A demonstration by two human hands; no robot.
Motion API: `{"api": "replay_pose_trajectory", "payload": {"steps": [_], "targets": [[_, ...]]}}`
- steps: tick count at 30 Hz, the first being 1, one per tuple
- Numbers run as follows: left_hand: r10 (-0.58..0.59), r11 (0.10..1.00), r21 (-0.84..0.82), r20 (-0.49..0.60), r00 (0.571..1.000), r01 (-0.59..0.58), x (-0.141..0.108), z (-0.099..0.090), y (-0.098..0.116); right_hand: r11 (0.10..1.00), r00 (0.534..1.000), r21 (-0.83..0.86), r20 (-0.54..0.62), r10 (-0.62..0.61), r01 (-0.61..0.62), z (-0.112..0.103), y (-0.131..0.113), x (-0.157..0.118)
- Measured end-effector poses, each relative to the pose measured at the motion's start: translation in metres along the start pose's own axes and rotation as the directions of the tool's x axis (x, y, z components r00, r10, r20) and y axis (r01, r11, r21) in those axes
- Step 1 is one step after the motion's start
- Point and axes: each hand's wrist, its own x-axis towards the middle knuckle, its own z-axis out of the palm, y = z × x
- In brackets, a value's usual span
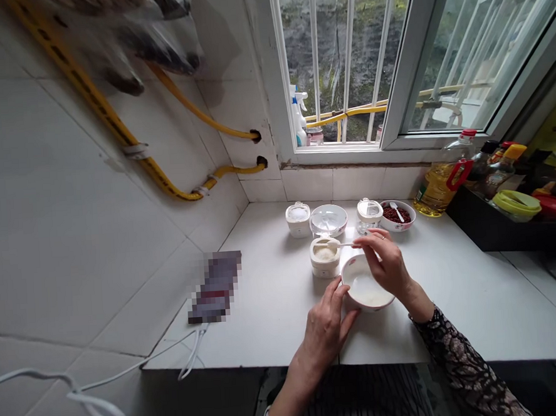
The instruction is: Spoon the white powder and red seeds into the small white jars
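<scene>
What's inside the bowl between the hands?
The white bowl holds a milky white liquid. The right hand hangs over its far rim, so that part of the bowl's inside is hidden.

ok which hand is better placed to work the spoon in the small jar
Right, probably: the right hand holds the spoon at the jar, while the left hand grips the white bowl.

White ceramic bowl (364, 287) of milky liquid, tilted; white plastic spoon (335, 244) reaching over open cream pot (325, 260) of pale powder.
</scene>
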Motion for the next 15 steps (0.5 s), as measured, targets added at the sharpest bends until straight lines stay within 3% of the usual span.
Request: {"api": "replay_pose_trajectory", "payload": {"steps": [3,5,11,15], "targets": [[-0.008,1.000,0.004,0.007,1.000,0.008,0.001,-0.001,0.001,0.984,0.984,0.045,-0.023,0.175,-0.174,-0.012,0.006,-0.004],[-0.006,1.000,0.004,0.013,1.000,0.006,0.001,-0.002,0.002,0.976,0.976,0.033,0.030,0.214,-0.215,-0.022,0.012,-0.008],[-0.008,1.000,0.007,0.008,1.000,0.008,0.000,-0.003,0.001,0.981,0.946,-0.160,0.287,0.152,-0.109,-0.039,0.026,-0.022],[-0.005,1.000,0.006,0.007,1.000,0.005,0.000,-0.003,0.001,0.987,0.914,-0.145,0.386,0.122,-0.071,-0.034,0.020,-0.028]]}}
